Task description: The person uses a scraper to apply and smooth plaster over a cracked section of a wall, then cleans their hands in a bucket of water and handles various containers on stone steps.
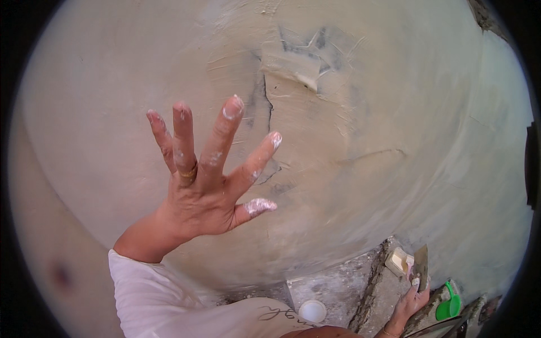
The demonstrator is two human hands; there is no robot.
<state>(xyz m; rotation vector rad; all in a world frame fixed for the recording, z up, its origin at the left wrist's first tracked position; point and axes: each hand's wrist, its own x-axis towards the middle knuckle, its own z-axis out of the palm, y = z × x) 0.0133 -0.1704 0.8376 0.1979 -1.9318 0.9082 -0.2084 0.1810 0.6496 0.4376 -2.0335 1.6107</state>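
Note:
My left hand point(205, 180) is spread open against or just over the plastered wall point(372, 129), white paste on its fingertips and a ring on one finger. To its upper right the plaster has a cracked, rough patch point(290, 70) with a lifted-looking piece and dark lines. At the lower right my right hand point(414, 301) is closed on the handle of a flat metal scraper point(421, 259), held upright beside a small pale rectangular container point(397, 260). Whether my left palm touches the wall I cannot tell.
Below the wall is a dusty grey floor point(332, 284) with a white round container point(311, 311) and a rough concrete ledge point(369, 290). A green plastic mug point(448, 307) stands at the lower right. A dark rough edge point(484, 17) shows at the upper right.

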